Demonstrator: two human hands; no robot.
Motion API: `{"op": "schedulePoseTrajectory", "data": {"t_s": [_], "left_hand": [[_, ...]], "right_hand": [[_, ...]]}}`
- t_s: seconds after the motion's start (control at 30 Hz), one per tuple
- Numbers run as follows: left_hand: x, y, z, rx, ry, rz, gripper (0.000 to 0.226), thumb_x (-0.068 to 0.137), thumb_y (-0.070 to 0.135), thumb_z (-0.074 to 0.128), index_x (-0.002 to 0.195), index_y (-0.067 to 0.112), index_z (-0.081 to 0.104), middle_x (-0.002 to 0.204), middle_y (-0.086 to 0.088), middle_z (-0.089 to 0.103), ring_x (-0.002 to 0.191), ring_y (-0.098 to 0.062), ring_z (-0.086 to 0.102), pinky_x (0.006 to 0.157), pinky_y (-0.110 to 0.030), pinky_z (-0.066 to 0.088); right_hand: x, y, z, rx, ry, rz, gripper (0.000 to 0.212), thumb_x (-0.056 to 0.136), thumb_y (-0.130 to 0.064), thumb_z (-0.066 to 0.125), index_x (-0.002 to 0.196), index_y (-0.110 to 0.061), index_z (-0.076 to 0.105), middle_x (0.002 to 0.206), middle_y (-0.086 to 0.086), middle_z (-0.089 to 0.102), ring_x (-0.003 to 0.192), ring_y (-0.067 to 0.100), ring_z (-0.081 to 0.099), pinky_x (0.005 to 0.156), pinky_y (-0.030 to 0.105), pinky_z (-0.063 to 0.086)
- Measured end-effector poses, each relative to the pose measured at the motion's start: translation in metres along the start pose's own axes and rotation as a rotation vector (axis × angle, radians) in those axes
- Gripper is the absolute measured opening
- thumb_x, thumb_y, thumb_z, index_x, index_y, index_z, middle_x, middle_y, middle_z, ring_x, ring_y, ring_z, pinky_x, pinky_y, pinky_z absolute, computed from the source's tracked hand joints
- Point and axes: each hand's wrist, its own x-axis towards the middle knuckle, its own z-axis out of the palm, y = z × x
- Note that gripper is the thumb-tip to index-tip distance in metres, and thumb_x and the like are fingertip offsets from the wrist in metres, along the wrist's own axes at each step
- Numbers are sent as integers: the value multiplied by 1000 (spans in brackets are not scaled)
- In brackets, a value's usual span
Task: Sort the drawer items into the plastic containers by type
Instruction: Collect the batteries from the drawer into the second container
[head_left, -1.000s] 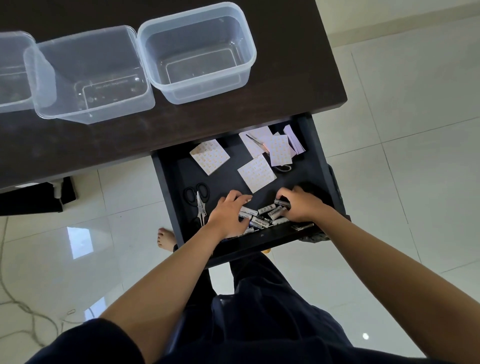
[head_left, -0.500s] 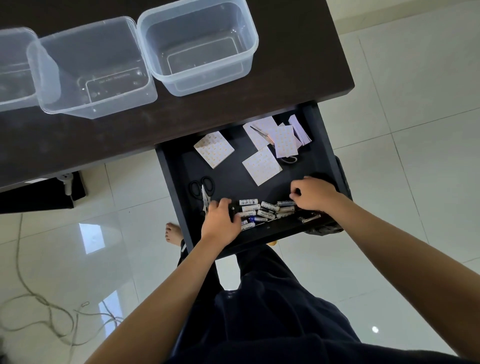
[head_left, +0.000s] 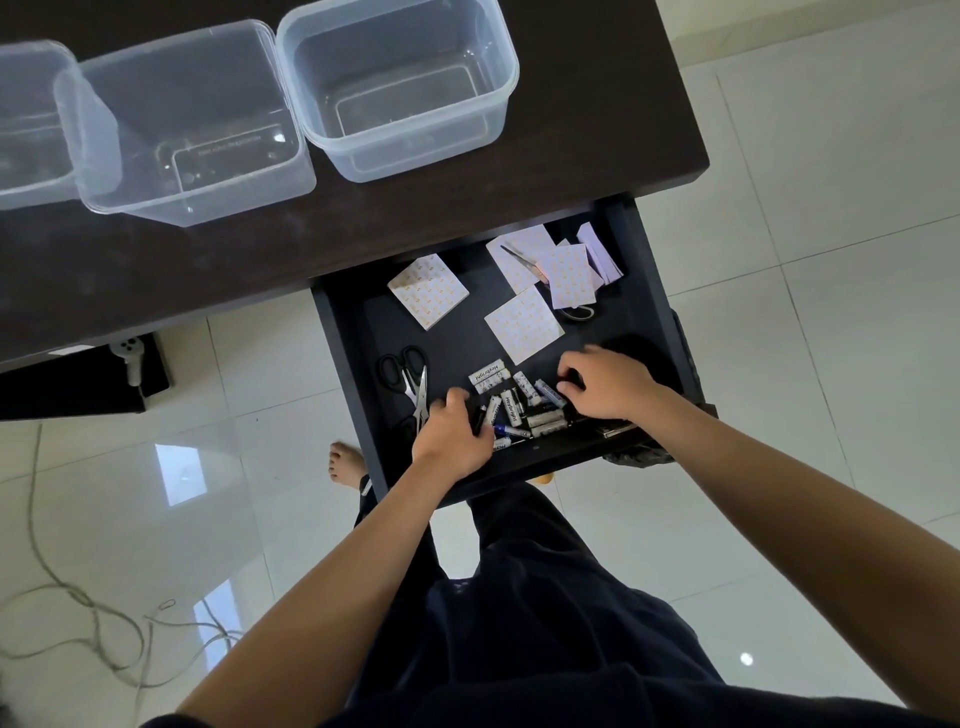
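The dark drawer (head_left: 340, 332) stands pulled out below the table edge. Near its front lies a heap of small batteries (head_left: 511, 405), mostly white. My left hand (head_left: 452, 436) is at the heap's left end, fingers curled around a dark battery. My right hand (head_left: 605, 384) rests on the heap's right end with bent fingers; what is under them is hidden. Black-handled scissors (head_left: 408, 371) lie just left of my left hand. Patterned note pads (head_left: 428, 291) (head_left: 523, 325) (head_left: 571, 273) lie further back. Three clear plastic containers (head_left: 511, 67) (head_left: 293, 166) (head_left: 31, 187) stand on the table.
The dark wooden table (head_left: 597, 130) overhangs the drawer's back. A thin metal tool (head_left: 524, 260) lies on a pad at the rear. My legs are under the drawer, a bare foot (head_left: 345, 462) on the glossy tiles, and a loose cable (head_left: 78, 597) lies at lower left.
Both hands were together over the batteries a second ago, then spread to the heap's two ends. The batteries now lie more scattered and exposed between them.
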Motion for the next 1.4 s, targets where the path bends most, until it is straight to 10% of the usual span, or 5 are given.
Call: {"op": "schedulePoseTrajectory", "data": {"t_s": [0.2, 0.4, 1.2, 1.4], "left_hand": [[8, 11, -7, 67, 16, 72, 87, 84, 39, 61, 148, 41, 1, 131, -9, 29, 77, -20, 53, 61, -31, 49], [19, 16, -5, 92, -167, 38, 81, 77, 30, 65, 141, 43, 17, 134, -8, 21, 105, -37, 54, 91, -42, 51], [18, 2, 0, 227, -248, 158, 43, 81, 33, 60, 123, 26, 51, 125, -7, 43, 119, -37, 40, 103, -37, 35], [12, 4, -2, 199, -268, 205, 34, 83, 28, 58, 115, 19, 53, 119, -9, 54, 114, -31, 49, 96, -34, 37]], "right_hand": [[7, -16, 4, 74, -86, -56, 52, 91, -40, 55, 138, -40, 34, 134, 4, 33, 124, 31, 35, 94, 45, 45], [5, -27, 17, -5, -171, -82, 46, 86, -40, 61, 127, -41, 40, 129, 1, 33, 119, 30, 35, 86, 45, 44], [10, -43, 26, -182, -300, -161, 35, 88, -44, 51, 119, -29, 58, 125, 4, 51, 122, 29, 41, 89, 39, 43], [14, -44, 28, -70, -297, -147, 18, 83, -32, 56, 96, -20, 61, 103, 3, 54, 98, 25, 57, 75, 33, 47]]}}
